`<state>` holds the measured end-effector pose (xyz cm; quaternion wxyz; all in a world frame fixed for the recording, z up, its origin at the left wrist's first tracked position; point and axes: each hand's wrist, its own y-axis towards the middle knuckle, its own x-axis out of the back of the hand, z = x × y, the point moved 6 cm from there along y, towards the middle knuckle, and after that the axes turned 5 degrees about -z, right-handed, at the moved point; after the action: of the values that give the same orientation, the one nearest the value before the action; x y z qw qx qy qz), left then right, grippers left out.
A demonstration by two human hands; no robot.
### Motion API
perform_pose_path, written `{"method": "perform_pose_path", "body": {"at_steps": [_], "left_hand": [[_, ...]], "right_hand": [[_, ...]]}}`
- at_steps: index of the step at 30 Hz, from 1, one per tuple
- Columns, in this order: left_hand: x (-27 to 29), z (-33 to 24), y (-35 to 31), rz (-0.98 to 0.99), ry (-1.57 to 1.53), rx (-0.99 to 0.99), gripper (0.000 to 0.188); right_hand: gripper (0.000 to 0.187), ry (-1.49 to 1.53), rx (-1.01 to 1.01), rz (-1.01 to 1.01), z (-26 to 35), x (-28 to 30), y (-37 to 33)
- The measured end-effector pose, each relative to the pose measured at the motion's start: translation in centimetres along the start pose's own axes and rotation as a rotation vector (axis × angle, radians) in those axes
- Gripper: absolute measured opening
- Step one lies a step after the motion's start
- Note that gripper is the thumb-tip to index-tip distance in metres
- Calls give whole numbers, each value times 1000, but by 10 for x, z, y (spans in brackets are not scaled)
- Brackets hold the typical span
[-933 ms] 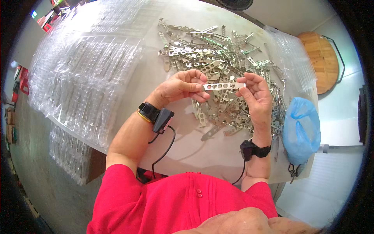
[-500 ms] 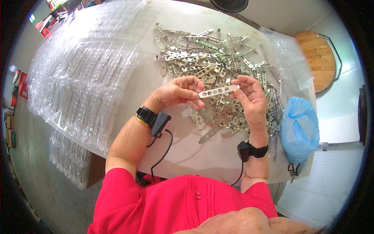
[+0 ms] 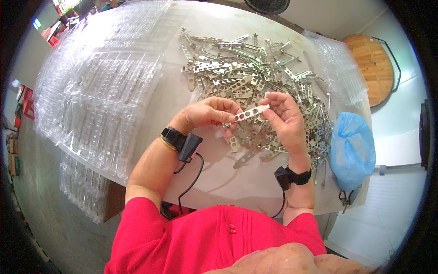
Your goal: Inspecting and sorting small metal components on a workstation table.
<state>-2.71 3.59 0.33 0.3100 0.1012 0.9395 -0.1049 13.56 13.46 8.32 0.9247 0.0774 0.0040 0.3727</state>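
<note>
Between both hands, a flat silver metal strip with a row of round holes is held slightly tilted, its right end higher. My left hand pinches the strip's left end between thumb and fingers. At the other end, my right hand grips it with the thumb in front and the fingers curled behind. Beneath and beyond the hands spreads a large heap of similar metal strips, lying in all directions on the pale table.
Stacked clear plastic trays cover the table's left side. More clear plastic trays lie at the far right. A blue plastic bag sits by the right edge. Cables run from black wrist devices. A round wooden board leans beyond the table.
Both hands have come slightly nearer to me with the strip, and my right hand has shifted left. The strip now tilts a little more.
</note>
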Motion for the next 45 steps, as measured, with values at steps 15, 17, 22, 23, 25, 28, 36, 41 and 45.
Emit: {"method": "perform_pose_path", "body": {"at_steps": [15, 17, 22, 23, 25, 28, 36, 41, 45], "left_hand": [[10, -13, 5, -150, 20, -196, 9], [27, -23, 0, -335, -6, -321, 8], [51, -34, -8, -550, -241, -520, 7], [50, -37, -8, -549, -236, -519, 7], [53, -45, -13, -650, -213, -554, 8], [61, -53, -23, -881, -93, -622, 10], [93, -59, -33, -1161, 317, -533, 18], [108, -56, -28, -1276, 740, -344, 31], [92, -66, -17, -1307, 987, -398, 34]], "right_hand": [[20, -100, -7, -23, -1, 2, -2], [20, -80, -15, -30, -1, 4, -2], [23, -78, -26, -24, 2, 2, -3], [23, -79, -26, -20, 2, 2, -3], [22, -79, -44, -24, 5, 3, -4], [19, -85, -46, -32, 5, 5, -4], [15, -72, -45, -19, 10, 5, -7], [14, -69, -74, -10, 9, 2, -8], [14, -78, -78, -2, 8, 5, -8]]}}
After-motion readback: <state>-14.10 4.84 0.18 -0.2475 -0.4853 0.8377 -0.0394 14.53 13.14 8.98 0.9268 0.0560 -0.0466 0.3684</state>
